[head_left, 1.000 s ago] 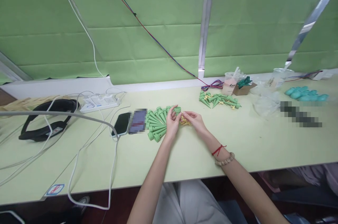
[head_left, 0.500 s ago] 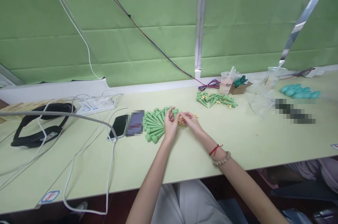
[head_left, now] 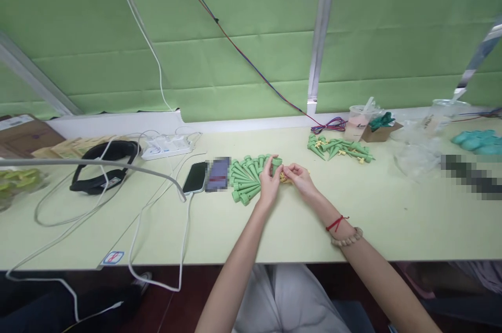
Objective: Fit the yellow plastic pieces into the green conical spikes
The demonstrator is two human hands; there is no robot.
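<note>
My left hand [head_left: 269,182] is closed around a green plastic spike [head_left: 276,162], whose wide round head shows above the fingers. Close beside it, my right hand [head_left: 301,180] has thumb and fingers pinched together at the spike. Whatever sits between those fingertips is too small to make out. Small yellow plastic pieces [head_left: 287,178] lie on the table behind and between the hands. Left of my left hand, several green spikes [head_left: 247,179] are fanned out, heads outward. A looser pile of green spikes with yellow pieces [head_left: 340,149] lies farther back on the right.
Left of the fan lie a phone [head_left: 196,178] with a cable, and a blurred flat item [head_left: 218,174]. A black headband-like strap [head_left: 84,186], white cables and a power strip [head_left: 168,147] occupy the left. Drink cups [head_left: 357,124], a small box [head_left: 378,133] and plastic bags [head_left: 418,158] stand back right.
My view has swung left, so the table's things sit farther right in the picture and more shows at the left. Both hands stay together at the spike, with little visible finger movement.
</note>
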